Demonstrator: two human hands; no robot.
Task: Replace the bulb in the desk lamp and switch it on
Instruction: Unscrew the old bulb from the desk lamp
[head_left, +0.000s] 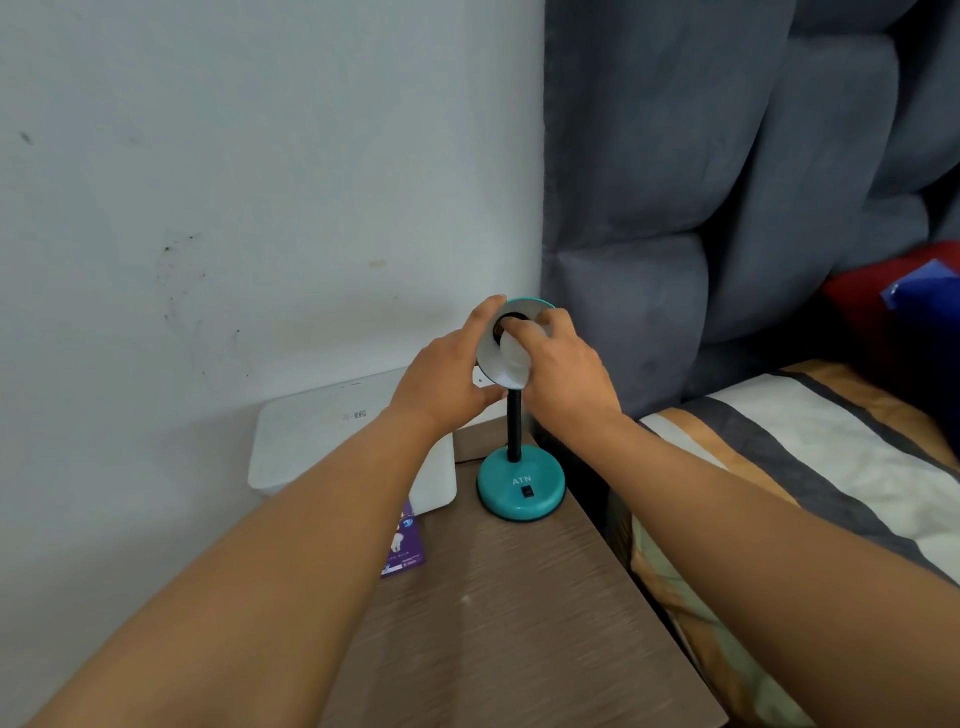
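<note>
Bulb (515, 354), white and rounded, sits at the mouth of the teal desk lamp's shade (497, 358), which is tilted toward the camera on a black gooseneck (514, 426) above a round teal base (521, 483) with a small black switch (528, 491), standing near the far right edge of the brown wooden tabletop (519, 613). The right hand (563, 371) has its grip closed around the bulb, fingertips at the socket end, while the left hand (449, 384) clasps the shade's left rim, thumb underneath. Left of the lamp lie a flat white box (322, 441) and a purple bulb carton (405, 545), a white wall (234, 182) rises behind, and a bed (810, 467) with a grey padded headboard (701, 182) stands to the right.
</note>
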